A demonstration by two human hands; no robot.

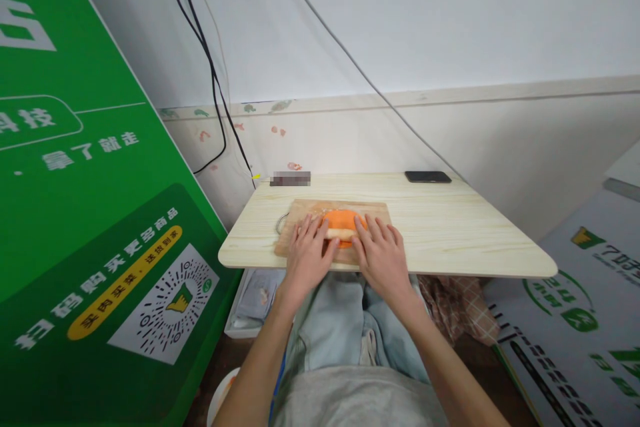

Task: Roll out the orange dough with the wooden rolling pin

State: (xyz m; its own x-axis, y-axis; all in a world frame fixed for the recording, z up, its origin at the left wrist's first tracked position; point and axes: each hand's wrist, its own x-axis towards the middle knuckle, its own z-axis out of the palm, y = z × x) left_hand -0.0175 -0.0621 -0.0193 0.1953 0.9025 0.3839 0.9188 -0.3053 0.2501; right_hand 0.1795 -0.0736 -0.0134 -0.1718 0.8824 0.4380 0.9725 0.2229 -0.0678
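Left hand [311, 250]: as I'm watching in the head view, lying palm-down, fingers spread, covering one end of pale roll [341, 233].
Right hand [381, 248]: lying likewise over other end, probably keeping it level.
Orange sheet [344, 219]: showing both sides of roll, on board.
Board [379, 208]: sitting near table [475, 240] front, likely for reach.
Phone [428, 177]: resting at back, clear of work.
Green panel [100, 227]: crowding left side.
Obstruction: hands hiding roll's ends.

Soft light, wide-angle edge distortion.
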